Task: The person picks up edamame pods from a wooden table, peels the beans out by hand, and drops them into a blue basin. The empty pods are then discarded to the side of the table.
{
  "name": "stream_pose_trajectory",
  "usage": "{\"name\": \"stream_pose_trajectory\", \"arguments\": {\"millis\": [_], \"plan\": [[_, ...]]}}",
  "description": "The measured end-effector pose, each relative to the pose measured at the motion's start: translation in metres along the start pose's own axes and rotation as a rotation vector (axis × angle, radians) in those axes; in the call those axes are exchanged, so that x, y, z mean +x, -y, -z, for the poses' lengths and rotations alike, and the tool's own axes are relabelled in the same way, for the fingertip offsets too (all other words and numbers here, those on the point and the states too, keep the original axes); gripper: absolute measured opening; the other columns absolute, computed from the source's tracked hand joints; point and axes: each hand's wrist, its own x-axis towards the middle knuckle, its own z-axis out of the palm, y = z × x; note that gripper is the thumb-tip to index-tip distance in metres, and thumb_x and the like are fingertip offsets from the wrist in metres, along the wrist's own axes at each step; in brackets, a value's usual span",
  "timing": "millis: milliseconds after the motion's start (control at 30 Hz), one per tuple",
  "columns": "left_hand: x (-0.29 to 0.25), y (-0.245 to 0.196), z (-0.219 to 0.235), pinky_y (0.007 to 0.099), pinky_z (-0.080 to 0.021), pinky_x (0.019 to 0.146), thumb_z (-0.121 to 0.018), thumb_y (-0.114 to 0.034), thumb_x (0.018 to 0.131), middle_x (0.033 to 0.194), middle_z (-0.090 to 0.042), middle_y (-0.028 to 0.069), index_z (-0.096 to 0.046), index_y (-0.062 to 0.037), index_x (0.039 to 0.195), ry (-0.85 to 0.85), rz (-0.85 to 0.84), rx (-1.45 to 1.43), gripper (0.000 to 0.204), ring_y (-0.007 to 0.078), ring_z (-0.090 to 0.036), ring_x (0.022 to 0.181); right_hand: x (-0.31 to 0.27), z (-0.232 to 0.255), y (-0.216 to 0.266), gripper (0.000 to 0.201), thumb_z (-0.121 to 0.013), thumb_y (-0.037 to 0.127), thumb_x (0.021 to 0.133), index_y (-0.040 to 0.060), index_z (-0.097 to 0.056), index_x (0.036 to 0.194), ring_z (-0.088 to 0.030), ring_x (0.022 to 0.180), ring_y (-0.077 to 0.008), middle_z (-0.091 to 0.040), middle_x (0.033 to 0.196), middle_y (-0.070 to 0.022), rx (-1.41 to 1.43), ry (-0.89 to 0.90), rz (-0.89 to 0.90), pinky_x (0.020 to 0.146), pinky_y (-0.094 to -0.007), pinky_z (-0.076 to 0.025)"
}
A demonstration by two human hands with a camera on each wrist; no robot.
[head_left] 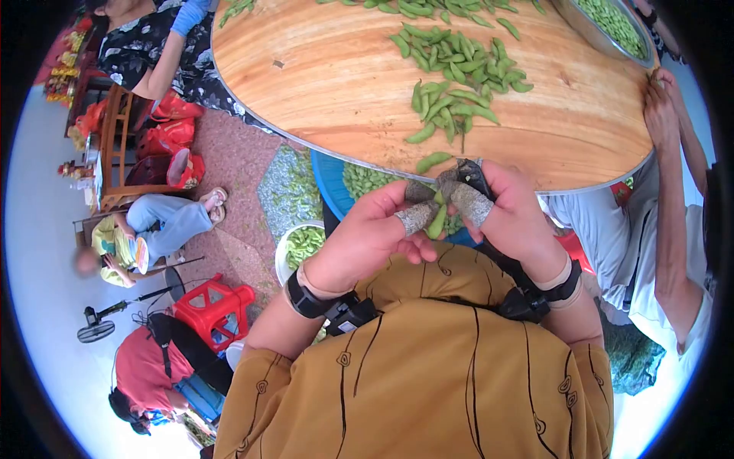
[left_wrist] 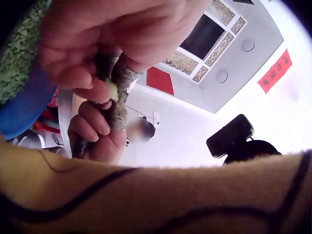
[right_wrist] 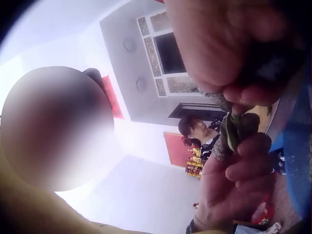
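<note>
Both hands meet just in front of the table's near edge, around one green soybean pod [head_left: 436, 222]. My left hand [head_left: 365, 229] pinches the pod between thumb and forefinger, both wrapped in grey tape. From the other side my right hand [head_left: 514, 210] grips it, with grey wrapping on the thumb and a dark covering on a finger. In the right wrist view the pod [right_wrist: 233, 130] shows between the fingertips of both hands. Only a small pale-green bit [left_wrist: 113, 90] shows between the fingers in the left wrist view. A loose pod [head_left: 433, 161] lies on the table close beyond the hands.
Piles of pods [head_left: 466, 61] lie on the wooden table [head_left: 321, 84]. A metal bowl [head_left: 650, 57] of shelled beans stands at its far right. Below the hands is a blue tub [head_left: 325, 180] of beans, beside a white bowl [head_left: 281, 256]. Other people sit around; a red stool [head_left: 218, 298] stands left.
</note>
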Motion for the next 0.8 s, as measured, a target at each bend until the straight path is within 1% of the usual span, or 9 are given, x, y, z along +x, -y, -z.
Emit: {"name": "stream_pose_trajectory", "arguments": {"millis": [267,333,433,467,567,600,633,733,800], "plan": [[0.008,0.004,-0.009,0.0227,-0.05,0.06,-0.05,-0.009,0.095,0.09,-0.065,0.0052,-0.055,-0.0042,0.111,-0.153,-0.153,0.116,0.018,0.0123,-0.063,0.068,0.001,-0.003,-0.004,0.022,-0.068,0.01,0.083,0.0019,-0.061,0.102,-0.053,0.069,-0.0078,-0.058,0.074,0.0008,-0.109,-0.088,0.131,0.063,-0.026,-0.047],[0.009,0.002,-0.009,0.0229,-0.049,0.06,-0.051,-0.009,0.094,0.089,-0.064,0.0048,-0.056,-0.0048,0.11,-0.231,-0.139,0.095,0.018,0.0118,-0.061,0.067,0.001,0.001,0.003,0.021,-0.065,0.01,0.084,0.0018,-0.061,0.103,-0.053,0.069,-0.0076,-0.059,0.074,-0.0019,-0.185,-0.246,0.083,0.063,-0.0265,-0.047],[0.01,0.002,-0.003,0.0229,-0.049,0.058,-0.052,-0.01,0.094,0.088,-0.064,0.0038,-0.057,-0.0056,0.108,-0.23,-0.15,0.128,0.016,0.0116,-0.06,0.064,0.001,0.02,0.03,0.022,-0.064,0.01,0.085,0.0007,-0.061,0.105,-0.056,0.068,-0.0123,-0.063,0.077,-0.0086,-0.201,-0.284,-0.066,0.064,-0.0287,-0.048],[0.01,0.002,-0.004,0.0229,-0.049,0.058,-0.052,-0.01,0.094,0.088,-0.064,0.0038,-0.057,-0.0056,0.108,-0.229,-0.151,0.127,0.016,0.0116,-0.06,0.064,0.006,0.025,0.01,0.023,-0.06,0.011,0.087,-0.0008,-0.059,0.107,-0.06,0.066,-0.0196,-0.063,0.077,-0.0134,-0.464,-0.411,0.259,0.062,-0.0312,-0.048],[0.012,0.003,-0.005,0.0215,-0.046,0.057,-0.054,-0.011,0.093,0.085,-0.064,0.0023,-0.059,-0.006,0.105,-0.242,-0.181,0.118,0.014,0.0105,-0.059,0.063,-0.001,0.015,0.007,0.024,-0.058,0.01,0.088,-0.0018,-0.057,0.11,-0.062,0.07,-0.0256,-0.062,0.078,-0.0163,-0.587,-0.486,0.399,0.063,-0.0336,-0.048],[0.013,0.003,-0.006,0.0209,-0.045,0.056,-0.054,-0.012,0.093,0.084,-0.064,0.0016,-0.06,-0.0057,0.104,-0.252,-0.216,0.133,0.013,0.0098,-0.059,0.063,-0.006,0.012,0.005,0.026,-0.054,0.007,0.088,-0.0028,-0.054,0.113,-0.064,0.075,-0.0311,-0.062,0.08,-0.0181,-0.582,-0.391,0.351,0.066,-0.0356,-0.049],[0.013,0.003,-0.007,0.0203,-0.044,0.056,-0.055,-0.012,0.093,0.083,-0.064,0.001,-0.06,-0.0055,0.102,-0.263,-0.25,0.15,0.013,0.0092,-0.058,0.063,-0.008,0.01,0.005,0.026,-0.054,0.007,0.088,-0.0028,-0.054,0.113,-0.064,0.075,-0.0311,-0.062,0.08,-0.0181,-0.582,-0.391,0.35,0.066,-0.0356,-0.049],[0.013,0.002,-0.01,0.0196,-0.042,0.056,-0.055,-0.013,0.093,0.082,-0.063,0.0,-0.061,-0.0051,0.101,-0.256,-0.273,0.202,0.013,0.0078,-0.057,0.063,-0.01,0.004,0.005,0.031,-0.053,0.004,0.084,-0.0019,-0.052,0.115,-0.064,0.078,-0.0309,-0.062,0.084,-0.0189,-0.288,-0.048,0.182,0.068,-0.0359,-0.049],[0.013,0.001,-0.012,0.0198,-0.042,0.057,-0.055,-0.011,0.092,0.082,-0.063,0.0003,-0.061,-0.0045,0.102,-0.244,-0.291,0.203,0.013,0.0078,-0.057,0.064,-0.009,0.003,0.003,0.031,-0.053,0.003,0.083,-0.0014,-0.053,0.114,-0.064,0.077,-0.0298,-0.062,0.084,-0.0178,-0.298,-0.034,0.215,0.068,-0.0355,-0.049]]}}
